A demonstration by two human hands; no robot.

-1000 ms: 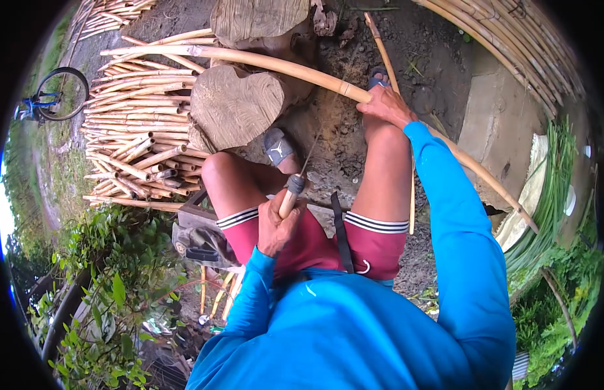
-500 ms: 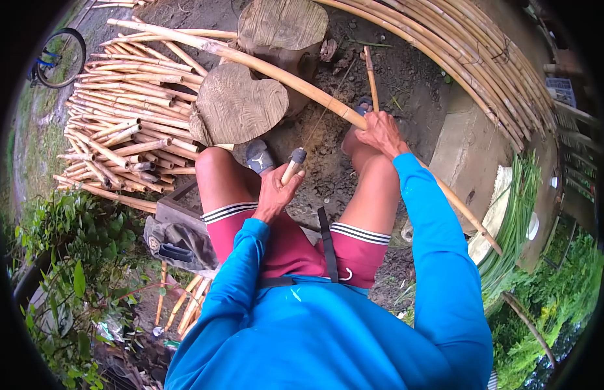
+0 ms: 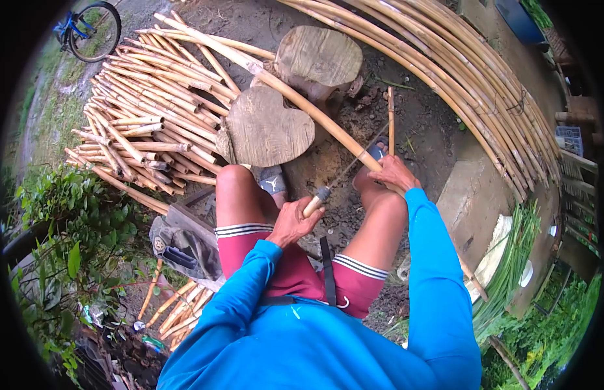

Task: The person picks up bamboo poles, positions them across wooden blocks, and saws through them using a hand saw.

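My left hand (image 3: 294, 223) is wrapped round the pale handle of a long thin-bladed tool (image 3: 313, 206). Its blade looks like a narrow line from here, so I cannot tell its exact kind. It slants up to the right and meets or crosses a bamboo pole (image 3: 318, 116), close to my other hand. My right hand (image 3: 394, 175) grips that pole above my right knee. The pole's far part passes over a wooden stump (image 3: 269, 127), and its near end shows beyond my right sleeve.
Cut bamboo pieces (image 3: 152, 97) are heaped at the left, near a bicycle wheel (image 3: 95, 32). Long bamboo poles (image 3: 432, 52) lie at upper right. Another stump (image 3: 318, 55) stands further back. A cap (image 3: 181, 247) lies left of my thigh; green strips (image 3: 507, 273) lie right.
My left hand has brought the tool toward the pole, and its blade now reaches it beside my right hand. My right hand keeps its grip. The camera view has shifted.
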